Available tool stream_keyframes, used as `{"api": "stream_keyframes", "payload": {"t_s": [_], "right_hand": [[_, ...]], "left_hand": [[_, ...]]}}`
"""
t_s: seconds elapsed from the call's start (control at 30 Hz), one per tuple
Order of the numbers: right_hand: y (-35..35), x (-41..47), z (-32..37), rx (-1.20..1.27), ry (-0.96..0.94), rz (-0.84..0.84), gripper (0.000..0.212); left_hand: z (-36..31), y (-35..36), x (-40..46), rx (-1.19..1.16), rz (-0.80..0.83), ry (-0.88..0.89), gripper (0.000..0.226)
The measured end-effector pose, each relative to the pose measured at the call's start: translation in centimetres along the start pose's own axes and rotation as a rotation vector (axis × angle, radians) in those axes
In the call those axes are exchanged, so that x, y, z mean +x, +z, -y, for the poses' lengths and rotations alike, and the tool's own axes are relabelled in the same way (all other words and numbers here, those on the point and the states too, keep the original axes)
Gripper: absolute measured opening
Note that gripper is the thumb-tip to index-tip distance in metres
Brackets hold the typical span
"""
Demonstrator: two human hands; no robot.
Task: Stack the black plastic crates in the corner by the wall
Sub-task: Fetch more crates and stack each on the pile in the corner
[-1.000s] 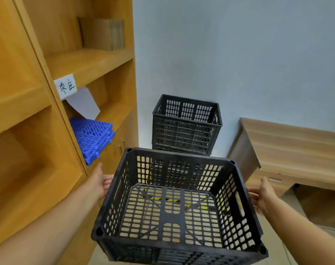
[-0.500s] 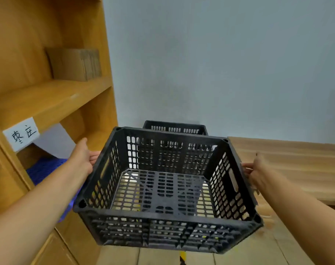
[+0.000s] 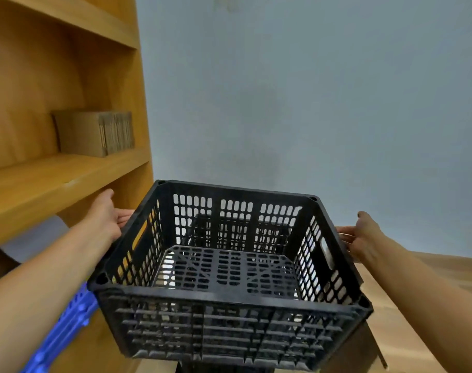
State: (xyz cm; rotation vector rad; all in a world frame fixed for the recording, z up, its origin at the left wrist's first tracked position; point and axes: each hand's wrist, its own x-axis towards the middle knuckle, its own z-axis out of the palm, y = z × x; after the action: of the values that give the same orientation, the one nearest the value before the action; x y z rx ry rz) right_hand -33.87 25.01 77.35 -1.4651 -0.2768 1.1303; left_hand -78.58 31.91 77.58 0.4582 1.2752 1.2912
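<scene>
Rigid, likely light black perforated plastic crate (image 3: 229, 267) was gripped by left hand (image 3: 105, 219) and right hand (image 3: 362, 235) at side handle slots.

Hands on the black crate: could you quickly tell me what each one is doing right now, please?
Left hand: holds the black crate by its left wall.
Right hand: holds the crate's right wall.

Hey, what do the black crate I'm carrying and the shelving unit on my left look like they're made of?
Black crate: looks like moulded plastic, matte to slightly glossy, judging by its uniform slotted lattice walls and ribbed rim.

Shelving unit: wood or wood-look laminate board, smooth orange-brown finish with faint grain; which of the two cannot be told from here.
</scene>
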Motion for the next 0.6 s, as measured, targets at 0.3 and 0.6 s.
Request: {"api": "stream_keyframes", "payload": {"t_s": [0.3,0.6], "right_hand": [[2.6,7.0,4.4,-0.078,-0.037,-0.001,0.063],[7.3,13.3,7.7,0.002,-0.074,-0.038,0.070]], "left_hand": [[-1.8,6.5,7.7,-0.061,0.065,-0.035,0.085],[-5.4,11.7,19.7,-0.011,0.126,-0.135,0.095]]}}
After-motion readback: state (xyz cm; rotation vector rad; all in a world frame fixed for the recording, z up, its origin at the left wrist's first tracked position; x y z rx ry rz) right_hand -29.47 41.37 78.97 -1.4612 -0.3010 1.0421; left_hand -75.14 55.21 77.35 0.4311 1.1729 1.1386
